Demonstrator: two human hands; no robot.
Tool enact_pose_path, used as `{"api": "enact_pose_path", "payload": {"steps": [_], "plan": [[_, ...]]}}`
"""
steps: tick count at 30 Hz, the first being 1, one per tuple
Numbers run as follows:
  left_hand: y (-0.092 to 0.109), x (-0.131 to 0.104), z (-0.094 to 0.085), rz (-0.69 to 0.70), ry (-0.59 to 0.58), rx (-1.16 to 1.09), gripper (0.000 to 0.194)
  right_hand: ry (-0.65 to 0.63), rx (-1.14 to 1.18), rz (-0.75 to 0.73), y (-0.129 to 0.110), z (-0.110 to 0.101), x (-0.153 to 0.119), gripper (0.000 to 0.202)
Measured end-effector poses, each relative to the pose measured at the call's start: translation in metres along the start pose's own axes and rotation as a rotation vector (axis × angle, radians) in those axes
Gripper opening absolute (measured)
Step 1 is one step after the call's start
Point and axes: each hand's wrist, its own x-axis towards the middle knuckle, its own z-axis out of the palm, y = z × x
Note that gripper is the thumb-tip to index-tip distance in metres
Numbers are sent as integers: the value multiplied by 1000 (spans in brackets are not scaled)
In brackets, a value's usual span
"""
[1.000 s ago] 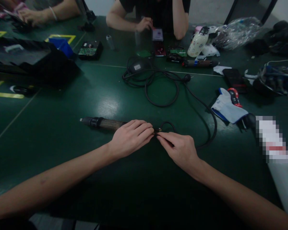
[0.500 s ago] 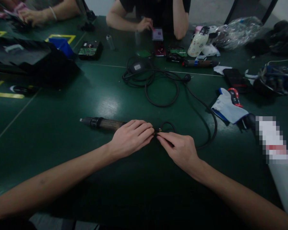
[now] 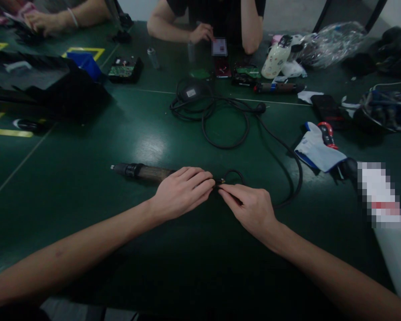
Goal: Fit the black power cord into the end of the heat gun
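Observation:
An electric screwdriver (image 3: 150, 172) lies on the green table, its bit pointing left. My left hand (image 3: 185, 191) is wrapped over the rear part of its body and hides it. At the tool's right end, where a dark cable end with a small yellowish tip (image 3: 222, 181) shows, the thumb and index finger of my right hand (image 3: 252, 205) are pinched together. What lies between those fingertips is too small and hidden to name. A black cable (image 3: 300, 171) loops from behind my right hand up to a coil with a power adapter (image 3: 191, 92).
A blue-and-white glove (image 3: 317, 149) and red-handled tool (image 3: 326, 133) lie to the right. Farther back are a second screwdriver (image 3: 279, 88), circuit boards (image 3: 123, 69) and a bottle (image 3: 276, 60). A dark bin (image 3: 36, 84) stands left. Across the table, a person's hand (image 3: 202, 33) rests.
Almost nothing differs. Both hands keep their places at the screwdriver's rear end, with only a tiny shift of the fingertips and of the camera view.

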Motion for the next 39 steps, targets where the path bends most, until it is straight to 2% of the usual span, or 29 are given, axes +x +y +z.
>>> {"api": "enact_pose_path", "payload": {"steps": [4,8,14,18,24,28,33,39], "plan": [[0,1,0,-20,16,-6,23,14,0,1,1,1,-1,23],[0,1,-1,7,-24,8,24,11,-5,1,1,2,-1,24],[1,0,-1,-47,3,9,23,-3,-4,0,1,0,0,24],[1,-1,-1,-7,-28,26,23,-8,0,7,0,0,0,24],[1,0,-1,-42,0,24,22,2,5,4,-2,-1,0,24],[1,0,-1,9,-41,27,23,-8,1,9,-1,-2,0,24],[1,1,-2,-43,-18,25,23,7,1,3,0,0,0,24],[1,1,-3,-2,-49,21,23,0,-3,9,-1,0,0,23]]}}
